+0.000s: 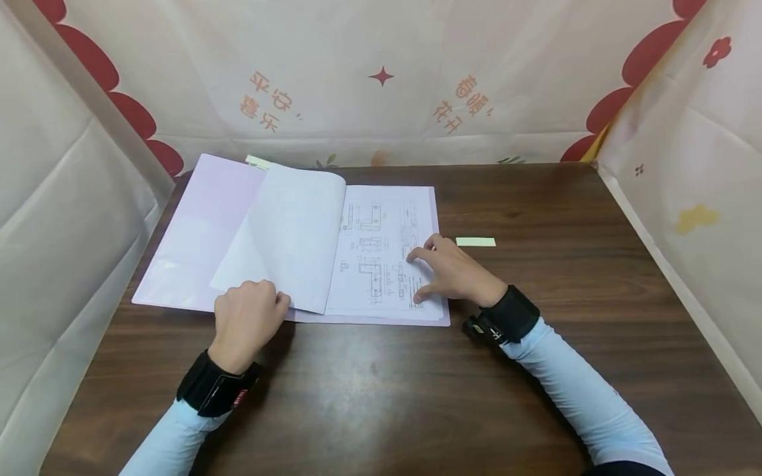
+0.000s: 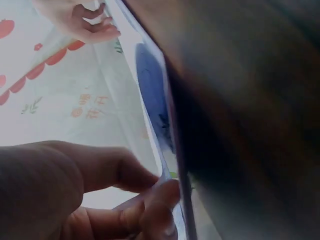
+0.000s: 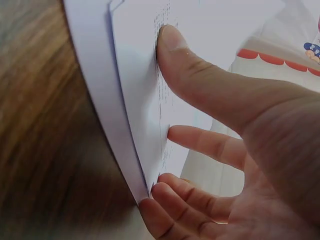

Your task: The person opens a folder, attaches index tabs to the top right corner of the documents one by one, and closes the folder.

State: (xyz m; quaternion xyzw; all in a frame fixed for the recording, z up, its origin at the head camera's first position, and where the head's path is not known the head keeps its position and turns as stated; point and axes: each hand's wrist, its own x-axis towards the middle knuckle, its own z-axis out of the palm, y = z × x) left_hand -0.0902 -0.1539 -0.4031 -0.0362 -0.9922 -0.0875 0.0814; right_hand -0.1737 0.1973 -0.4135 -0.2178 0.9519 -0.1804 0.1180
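A lilac folder (image 1: 196, 231) lay open on the brown surface (image 1: 381, 383), its left flap spread flat and a stack of printed sheets (image 1: 381, 251) resting on its right half. The left hand (image 1: 247, 320) pinched the near edge of one page (image 1: 286, 238) between thumb and curled fingers (image 2: 150, 210), holding it lifted and bowed over toward the left, probably so the drawing beneath stayed in sight. The right hand (image 1: 452, 271) lay spread on the stack, fingers straight and thumb (image 3: 172, 50) pressed flat on the print, gripping nothing; that pressure seemed meant to keep the lower sheets from sliding or rising with the lifted page. In the right wrist view the fingertips sat right at the stack's edge, where the sheets overlapped the folder's cover. A pale green slip (image 1: 475, 242) lay on the surface just beside the right hand, apart from the folder. Another slip (image 1: 258, 161) peeked out at the folder's far edge.
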